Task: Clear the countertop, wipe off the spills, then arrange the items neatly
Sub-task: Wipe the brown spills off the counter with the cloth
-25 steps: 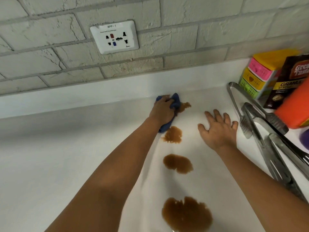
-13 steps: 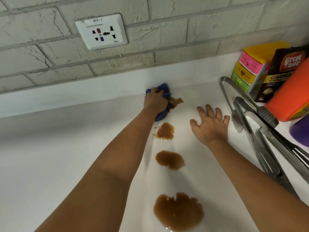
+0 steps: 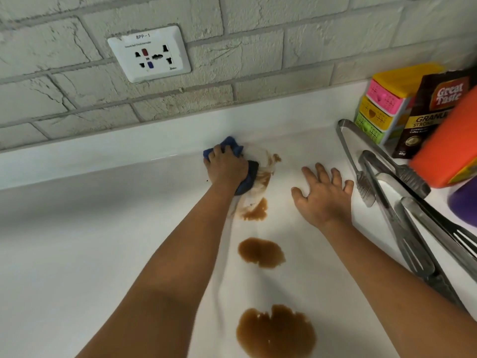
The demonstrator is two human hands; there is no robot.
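Left hand (image 3: 227, 167) fingers curled, gripping blue cloth (image 3: 246, 177) at rear of bench (image 3: 77, 254); right hand (image 3: 322, 195) flat, fingers spread. Risk: soaked cloth smearing coffee spills (image 3: 260, 253) wider, toward tongs (image 3: 356, 161).

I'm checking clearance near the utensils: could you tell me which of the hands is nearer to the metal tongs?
Right. The right hand lies flat just left of the metal tongs; the left hand, gripping the blue cloth, is farther left.

Head view, down over countertop (image 3: 77, 254)
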